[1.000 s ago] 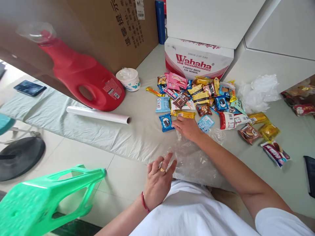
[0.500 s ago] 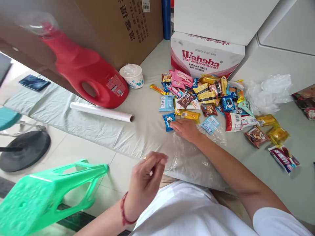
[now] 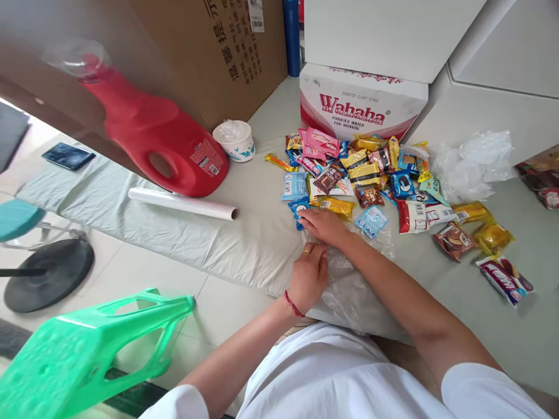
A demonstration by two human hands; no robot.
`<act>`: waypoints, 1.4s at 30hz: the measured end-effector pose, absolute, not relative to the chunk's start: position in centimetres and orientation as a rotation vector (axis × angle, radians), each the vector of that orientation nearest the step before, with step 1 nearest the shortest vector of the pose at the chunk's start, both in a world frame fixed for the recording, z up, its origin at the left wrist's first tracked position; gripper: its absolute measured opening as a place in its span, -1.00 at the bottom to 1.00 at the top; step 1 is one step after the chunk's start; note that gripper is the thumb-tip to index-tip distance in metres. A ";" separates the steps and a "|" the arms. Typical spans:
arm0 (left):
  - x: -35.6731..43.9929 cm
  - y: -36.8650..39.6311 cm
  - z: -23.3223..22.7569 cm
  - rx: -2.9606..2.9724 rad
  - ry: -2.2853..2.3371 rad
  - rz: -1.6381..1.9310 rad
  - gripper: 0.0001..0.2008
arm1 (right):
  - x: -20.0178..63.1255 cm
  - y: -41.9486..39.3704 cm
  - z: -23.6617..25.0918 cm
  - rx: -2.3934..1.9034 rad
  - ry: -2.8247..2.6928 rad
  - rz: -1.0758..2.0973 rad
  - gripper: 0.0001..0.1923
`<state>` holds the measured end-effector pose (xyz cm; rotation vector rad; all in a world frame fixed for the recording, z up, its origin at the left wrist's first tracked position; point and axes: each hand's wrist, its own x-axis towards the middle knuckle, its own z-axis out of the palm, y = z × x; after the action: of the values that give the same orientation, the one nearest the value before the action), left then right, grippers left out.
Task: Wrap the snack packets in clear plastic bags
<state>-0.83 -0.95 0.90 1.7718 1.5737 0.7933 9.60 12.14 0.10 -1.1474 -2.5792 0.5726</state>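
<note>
A clear plastic bag (image 3: 353, 285) lies flat on the covered table in front of me. My left hand (image 3: 309, 276) rests on the bag's left edge with fingers curled on the film. My right hand (image 3: 325, 226) lies palm down at the bag's far end, fingertips touching a small blue snack packet (image 3: 299, 208). Just beyond is a pile of several wrapped snacks (image 3: 362, 171), with a light-blue packet (image 3: 371, 221) beside my right wrist.
A red jug (image 3: 152, 137), a white roll (image 3: 183, 203) and a paper cup (image 3: 233, 139) sit to the left. A Wahaha carton (image 3: 362, 105) stands behind the snacks, crumpled plastic (image 3: 471, 166) to the right. A green stool (image 3: 87, 349) is at lower left.
My left hand rose from the near edge of the bag and came forward onto it, close behind my right hand. My right hand stayed at the blue packet.
</note>
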 end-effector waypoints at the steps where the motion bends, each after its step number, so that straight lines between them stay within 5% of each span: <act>1: -1.0 -0.9 0.7 1.747 1.583 0.790 -0.66 | 9.9 12.3 0.5 -1.078 -2.523 0.628 -0.68; 11: -2.3 1.1 0.4 0.859 1.368 0.944 -0.51 | 17.4 -0.1 5.5 -0.827 -2.354 0.486 -0.83; 19: -2.0 3.8 1.9 0.728 1.259 0.849 -0.51 | 19.1 -8.1 4.8 -0.807 -2.548 0.194 -0.55; 22: -1.6 4.2 1.9 0.703 1.253 0.862 -0.51 | 19.3 -7.7 3.4 -0.860 -2.536 0.119 -0.66; 30: -1.0 4.6 1.0 0.854 1.317 0.899 -0.48 | 19.9 -7.2 3.1 -1.158 -2.086 0.347 -0.92; 35: -1.2 5.5 0.5 1.197 1.548 0.826 -0.57 | 19.6 -7.7 2.7 -1.259 -1.904 0.643 -0.79; 38: -1.4 5.8 1.0 1.495 1.673 0.657 -0.58 | 19.6 -8.2 2.2 -1.357 -2.027 0.378 -0.91; 42: -1.4 5.4 1.8 1.934 1.759 0.411 -0.51 | 19.4 -8.5 2.4 -1.209 -2.325 0.008 -0.56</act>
<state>-1.41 5.42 1.79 1.9340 1.7588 0.4109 19.36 -8.52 2.39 -1.2094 -2.3245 0.0079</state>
